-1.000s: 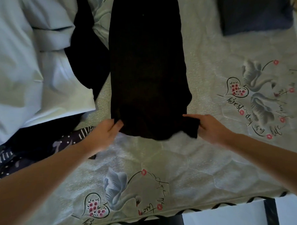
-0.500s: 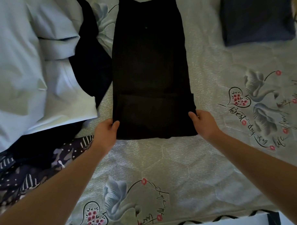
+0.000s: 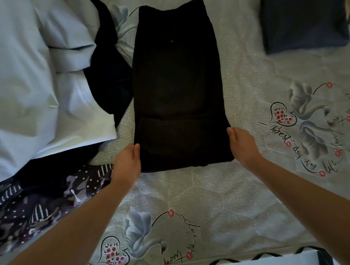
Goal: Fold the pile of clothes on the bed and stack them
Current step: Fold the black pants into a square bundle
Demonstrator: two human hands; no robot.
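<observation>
i have the black garment (image 3: 178, 88) laid out as a long narrow strip in the upper middle of the frame, on the printed bedsheet (image 3: 242, 199). my left hand (image 3: 127, 165) grips its lower left corner and my right hand (image 3: 243, 144) grips its lower right corner, fingers tucked under the cloth and thumbs on the edge, as far as i can see. a crease runs across the strip just above my hands, so i judge the lengthwise folds are made and the crosswise fold is the step in hand.

as for what is done: one dark blue folded piece (image 3: 303, 18) sits in the upper right of the frame, well apart from the strip, and i take it for the start of the stack. what is left looks like most of the job: a pale blue garment (image 3: 29, 78) heaped across the upper left, a dark garment (image 3: 108, 71) partly under it and touching the strip's left edge, and a patterned dark fabric (image 3: 43, 206) at the lower left.

i see no basket, box or drawer in view; everything lies loose on the bed.
</observation>
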